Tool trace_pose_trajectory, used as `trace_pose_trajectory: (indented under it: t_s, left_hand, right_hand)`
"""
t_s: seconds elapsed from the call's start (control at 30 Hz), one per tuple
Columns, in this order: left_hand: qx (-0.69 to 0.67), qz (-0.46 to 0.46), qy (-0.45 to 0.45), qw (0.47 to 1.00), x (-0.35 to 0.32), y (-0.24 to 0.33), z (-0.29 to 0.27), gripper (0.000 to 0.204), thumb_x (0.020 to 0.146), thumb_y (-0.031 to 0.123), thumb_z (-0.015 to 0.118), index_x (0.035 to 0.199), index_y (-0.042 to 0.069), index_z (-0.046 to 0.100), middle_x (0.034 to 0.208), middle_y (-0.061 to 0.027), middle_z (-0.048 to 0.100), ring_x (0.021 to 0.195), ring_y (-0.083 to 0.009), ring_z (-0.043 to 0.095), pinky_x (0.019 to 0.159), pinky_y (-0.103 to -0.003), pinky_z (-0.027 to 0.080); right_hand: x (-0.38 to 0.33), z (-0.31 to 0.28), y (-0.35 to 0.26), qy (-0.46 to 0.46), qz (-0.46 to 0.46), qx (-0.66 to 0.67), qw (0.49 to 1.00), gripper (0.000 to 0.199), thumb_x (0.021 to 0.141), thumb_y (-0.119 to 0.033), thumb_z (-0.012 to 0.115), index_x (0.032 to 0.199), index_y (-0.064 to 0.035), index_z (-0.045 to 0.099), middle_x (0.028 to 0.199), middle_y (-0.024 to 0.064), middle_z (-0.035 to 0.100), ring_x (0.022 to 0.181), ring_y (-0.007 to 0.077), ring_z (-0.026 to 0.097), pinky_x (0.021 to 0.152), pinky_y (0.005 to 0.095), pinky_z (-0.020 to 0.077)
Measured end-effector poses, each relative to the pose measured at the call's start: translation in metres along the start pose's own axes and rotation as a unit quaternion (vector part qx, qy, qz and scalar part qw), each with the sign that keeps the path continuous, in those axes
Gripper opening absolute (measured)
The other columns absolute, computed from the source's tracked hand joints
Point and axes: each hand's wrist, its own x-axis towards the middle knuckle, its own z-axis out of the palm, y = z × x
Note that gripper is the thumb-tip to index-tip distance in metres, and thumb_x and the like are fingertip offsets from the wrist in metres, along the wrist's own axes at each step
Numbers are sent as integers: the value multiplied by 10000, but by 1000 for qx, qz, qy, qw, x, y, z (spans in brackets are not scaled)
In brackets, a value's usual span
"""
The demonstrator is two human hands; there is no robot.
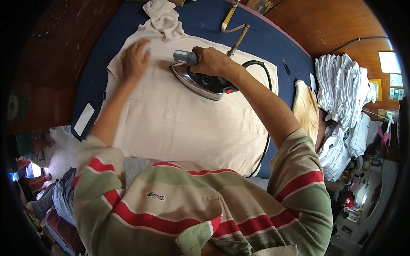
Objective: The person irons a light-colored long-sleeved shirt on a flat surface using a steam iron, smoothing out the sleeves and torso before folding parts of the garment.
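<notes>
A pale pink garment (pixel 171 123) lies spread over the dark blue cloth of the table, its far left part bunched up. My right hand (pixel 212 62) is wrapped round the handle of a clothes iron (pixel 200 85), whose soleplate rests on the garment and points left. A grey cylinder sits at the iron's front, and a black cord and a brown hose run from its back. Left of the iron, my left hand (pixel 136 59) lies over the garment, slightly blurred, with its fingers stretched out and nothing in them.
A white phone-shaped slab (pixel 84 119) lies at the table's left edge. On the right are small dark scissors or tweezers (pixel 285 66), a scorched cream pad (pixel 305 109) and a stack of white garments (pixel 341 87). Folded clothes (pixel 64 205) fill the lower left. Wooden panels border the table.
</notes>
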Motion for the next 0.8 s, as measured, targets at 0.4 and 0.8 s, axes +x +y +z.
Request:
trace_pose_trajectory:
  t_s: [0.4, 0.8]
  left_hand:
    - [-58, -59, 18, 996, -52, 181, 40, 214, 742, 211, 676, 894, 91, 584, 911, -47, 604, 910, -232, 532, 820, -387, 354]
    - [-13, -64, -112, 992, -44, 113, 45, 373, 865, 264, 540, 1202, 111, 493, 1247, -57, 519, 1195, -251, 441, 981, -446, 292]
  right_hand:
    - [-1, 4, 14, 43, -51, 9, 998, 418, 689, -298, 661, 990, -14, 594, 849, 209, 649, 818, 341, 633, 753, 386, 485]
    - [-124, -28, 130, 11, 50, -31, 998, 438, 664, -226, 664, 1060, -57, 588, 886, 190, 656, 815, 316, 643, 745, 386, 494]
